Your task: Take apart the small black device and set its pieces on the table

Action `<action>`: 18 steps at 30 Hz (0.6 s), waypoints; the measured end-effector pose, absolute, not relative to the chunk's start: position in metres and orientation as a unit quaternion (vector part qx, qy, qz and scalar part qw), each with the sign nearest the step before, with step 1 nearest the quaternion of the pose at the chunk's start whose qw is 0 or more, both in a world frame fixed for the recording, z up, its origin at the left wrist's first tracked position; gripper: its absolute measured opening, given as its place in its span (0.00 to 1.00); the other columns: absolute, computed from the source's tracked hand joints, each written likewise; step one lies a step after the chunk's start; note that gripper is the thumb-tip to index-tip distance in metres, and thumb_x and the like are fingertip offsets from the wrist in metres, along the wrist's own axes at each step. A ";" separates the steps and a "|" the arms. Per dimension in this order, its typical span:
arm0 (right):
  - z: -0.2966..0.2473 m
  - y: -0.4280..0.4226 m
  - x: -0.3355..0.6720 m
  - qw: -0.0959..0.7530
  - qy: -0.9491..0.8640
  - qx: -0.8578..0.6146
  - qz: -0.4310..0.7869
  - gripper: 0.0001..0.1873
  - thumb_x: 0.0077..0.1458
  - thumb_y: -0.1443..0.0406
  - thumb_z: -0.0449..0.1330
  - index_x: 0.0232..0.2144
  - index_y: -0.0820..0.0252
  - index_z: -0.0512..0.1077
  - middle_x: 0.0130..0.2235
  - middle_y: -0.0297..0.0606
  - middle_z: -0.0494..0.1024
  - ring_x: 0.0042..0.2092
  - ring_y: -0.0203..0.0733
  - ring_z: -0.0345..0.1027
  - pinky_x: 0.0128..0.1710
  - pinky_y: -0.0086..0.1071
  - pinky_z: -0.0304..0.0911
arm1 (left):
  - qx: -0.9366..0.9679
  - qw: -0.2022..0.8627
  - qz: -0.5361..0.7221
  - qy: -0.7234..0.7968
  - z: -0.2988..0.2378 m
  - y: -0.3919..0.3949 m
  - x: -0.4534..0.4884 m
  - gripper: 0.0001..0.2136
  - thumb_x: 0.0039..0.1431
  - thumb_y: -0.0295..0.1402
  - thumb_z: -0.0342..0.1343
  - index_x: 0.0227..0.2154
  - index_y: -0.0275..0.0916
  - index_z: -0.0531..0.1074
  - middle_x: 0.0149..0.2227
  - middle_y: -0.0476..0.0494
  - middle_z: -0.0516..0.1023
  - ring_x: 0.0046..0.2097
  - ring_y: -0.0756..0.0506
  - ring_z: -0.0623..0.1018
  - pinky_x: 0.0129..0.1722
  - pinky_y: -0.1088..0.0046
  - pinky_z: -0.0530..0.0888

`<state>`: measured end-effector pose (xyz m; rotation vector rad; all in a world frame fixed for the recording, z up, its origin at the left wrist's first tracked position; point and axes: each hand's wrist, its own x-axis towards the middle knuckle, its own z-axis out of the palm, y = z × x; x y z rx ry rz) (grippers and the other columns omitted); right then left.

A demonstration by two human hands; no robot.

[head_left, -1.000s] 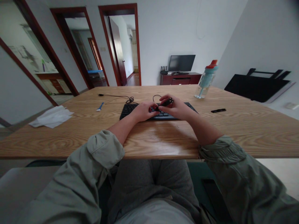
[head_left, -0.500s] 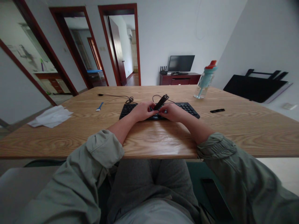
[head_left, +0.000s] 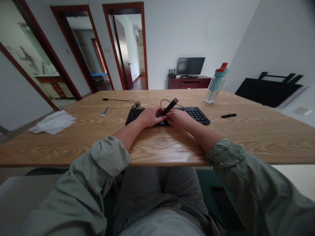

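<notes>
In the head view, a person in rolled green sleeves sits at a wooden bench point(head_left: 169, 146), both hands close together over a black keyboard point(head_left: 199, 114). A dark stick point(head_left: 170, 106) rises at a slant above the middle of the keyboard, its upper end leaning right and away from the person. The left hand point(head_left: 150, 117) has its thumb and fingers closed around the stick's lower end. The right hand point(head_left: 179, 118) is just beside it, fingers drawn in narrow near the same end; whether they grip anything cannot be told.

Behind the keyboard's left end lies a coiled cable point(head_left: 136, 105), its plug stretching left. Farther left are a small blue-and-white brush point(head_left: 104, 112) and, nearer the bench's left edge, a crumpled white cloth point(head_left: 52, 122). To the right of the keyboard lies a thin black strip point(head_left: 228, 115); behind it, a clear bottle point(head_left: 216, 83) with an orange-and-teal top stands upright. A phone point(head_left: 227, 208) rests beside the person's right thigh.
</notes>
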<state>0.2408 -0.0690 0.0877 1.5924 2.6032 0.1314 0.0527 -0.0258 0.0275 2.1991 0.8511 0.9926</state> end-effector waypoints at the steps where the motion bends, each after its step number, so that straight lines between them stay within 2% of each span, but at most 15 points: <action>1: 0.087 -0.069 0.241 0.041 0.856 0.513 0.048 0.17 0.62 0.67 0.54 0.47 0.59 0.81 0.54 0.44 0.79 0.50 0.49 0.74 0.50 0.36 0.67 | 0.824 0.285 0.372 0.319 0.028 -0.026 0.053 0.14 0.57 0.43 0.61 0.37 0.37 0.75 0.34 0.45 0.80 0.33 0.48 0.75 0.34 0.72 0.67; 10: 0.086 -0.070 0.244 0.015 0.857 0.515 0.025 0.17 0.63 0.66 0.54 0.45 0.60 0.81 0.49 0.45 0.81 0.48 0.47 0.75 0.50 0.34 0.65 | 0.828 0.267 0.369 0.326 0.025 -0.025 0.054 0.16 0.60 0.44 0.58 0.41 0.37 0.76 0.35 0.42 0.80 0.34 0.45 0.76 0.34 0.70 0.69; 18: 0.083 -0.066 0.246 0.009 0.858 0.514 0.005 0.15 0.64 0.65 0.53 0.41 0.61 0.80 0.43 0.44 0.81 0.43 0.47 0.74 0.45 0.35 0.64 | 0.823 0.269 0.371 0.336 0.022 -0.022 0.052 0.14 0.58 0.43 0.58 0.40 0.37 0.76 0.35 0.43 0.80 0.34 0.46 0.75 0.34 0.70 0.69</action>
